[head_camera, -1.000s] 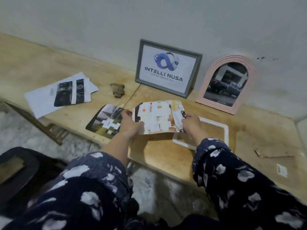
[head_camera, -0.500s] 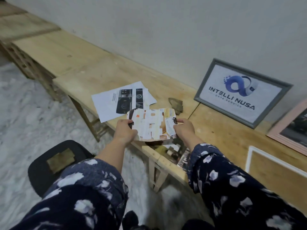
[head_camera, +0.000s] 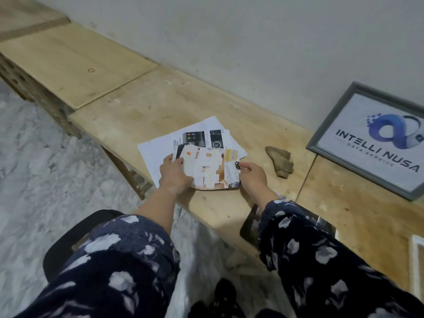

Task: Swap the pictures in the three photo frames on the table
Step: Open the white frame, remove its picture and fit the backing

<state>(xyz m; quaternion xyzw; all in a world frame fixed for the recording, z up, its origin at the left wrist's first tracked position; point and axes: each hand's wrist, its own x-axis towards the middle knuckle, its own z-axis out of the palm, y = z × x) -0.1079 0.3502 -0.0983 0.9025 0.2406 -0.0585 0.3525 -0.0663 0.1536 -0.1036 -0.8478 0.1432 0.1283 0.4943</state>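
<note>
I hold the loose picture [head_camera: 207, 167], a print covered in pale patches, flat between both hands just above the white printed sheets [head_camera: 183, 143] that lie on the wooden table [head_camera: 142, 106]. My left hand [head_camera: 175, 174] grips its left edge with the thumb on top and the fingers curled beneath. My right hand [head_camera: 252, 177] pinches its right edge near the upper corner.

Step in hand, as I judge it: set this removed picture down on the stack of sheets, or trade it for one from that stack. Procedure:

1. Keep the print level. Its lower edge already bows slightly, so I should support it from beneath rather than squeeze harder.
2. Lower it squarely onto the sheets and release one hand at a time.
3. Keep clear of the table's front edge, which lies just under my wrists. A print placed there could slide to the floor.

The grey frame [head_camera: 367, 143] leans against the wall to the right and shows a logo print. A small brown scrap [head_camera: 280, 162] lies between it and my hands. A dark print [head_camera: 249, 228] lies at the table edge, partly hidden by my right sleeve [head_camera: 309, 249]. The corner of a white frame [head_camera: 416, 260] shows at the far right. No third frame is in view.
</note>
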